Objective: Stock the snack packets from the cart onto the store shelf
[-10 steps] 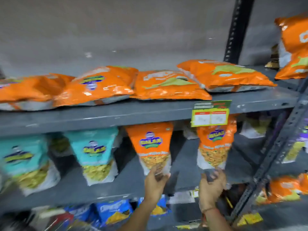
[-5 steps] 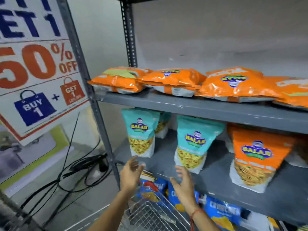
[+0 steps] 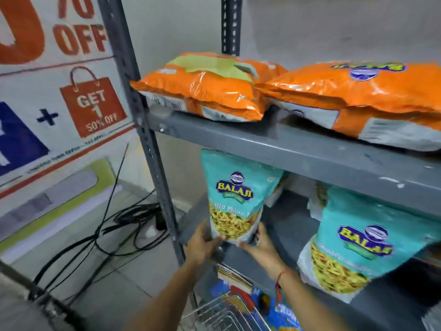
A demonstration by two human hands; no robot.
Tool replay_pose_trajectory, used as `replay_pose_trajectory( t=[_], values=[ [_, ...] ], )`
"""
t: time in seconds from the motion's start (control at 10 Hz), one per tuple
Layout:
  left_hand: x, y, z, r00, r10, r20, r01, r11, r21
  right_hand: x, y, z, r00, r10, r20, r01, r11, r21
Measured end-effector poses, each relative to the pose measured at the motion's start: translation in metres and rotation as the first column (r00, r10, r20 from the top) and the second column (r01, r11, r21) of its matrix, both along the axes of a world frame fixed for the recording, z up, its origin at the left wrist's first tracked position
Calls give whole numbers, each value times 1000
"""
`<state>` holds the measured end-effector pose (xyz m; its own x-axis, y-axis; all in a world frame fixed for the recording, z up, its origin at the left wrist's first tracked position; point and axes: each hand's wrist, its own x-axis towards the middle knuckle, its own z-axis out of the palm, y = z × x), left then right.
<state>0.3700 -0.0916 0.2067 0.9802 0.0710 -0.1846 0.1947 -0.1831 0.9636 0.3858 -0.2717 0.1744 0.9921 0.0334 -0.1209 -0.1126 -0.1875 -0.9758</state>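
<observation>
Half a second ago both hands reached open toward the rack's left end; now the left hand and right hand form a two-sided grip, closed on the bottom corners of the teal Balaji packet. It stands upright at the middle shelf's left front edge, probably steadied to face outward. Below, the wire cart shows no clear contents.

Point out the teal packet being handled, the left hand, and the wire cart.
teal packet [image 3: 235,197], head view, on the logo panel.
left hand [image 3: 202,244], head view, on the back of the hand.
wire cart [image 3: 214,314], head view, on the metal grid near the bottom edge.
</observation>
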Motion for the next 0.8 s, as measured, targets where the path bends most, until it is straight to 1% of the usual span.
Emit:
replay_pose_trajectory(
  t=[0.1,0.2,0.3,0.4,0.5,0.6,0.7,0.8],
  values=[
    [13,3,-14,1000,3,30,-4,1000,9,11,0,-9,1000,-2,-1,2,998,56],
    [18,9,-28,999,1,43,1,1000,-29,13,0,-5,1000,11,-17,-10,998,68],
    [12,7,-29,999,-29,42,31,999,-37,2,2,2,1000,-2,-15,3,997,72],
    [-14,5,-2,997,1,73,1,1000,-31,-24,2,8,996,-85,-18,86,996,37],
    [-52,2,37,986,24,162,-36,997,69,-66,3,33,982,-186,21,187,982,-30],
    [-96,-5,70,953,21,301,-100,963,249,-118,1,66,945,-261,196,300,932,-205],
    [-140,-22,119,852,-107,512,-117,915,387,-172,-4,123,880,-260,398,406,847,-345],
    [-169,-48,177,649,-277,709,-150,866,476,-225,-12,190,747,-255,615,562,736,-378]
  ],
)
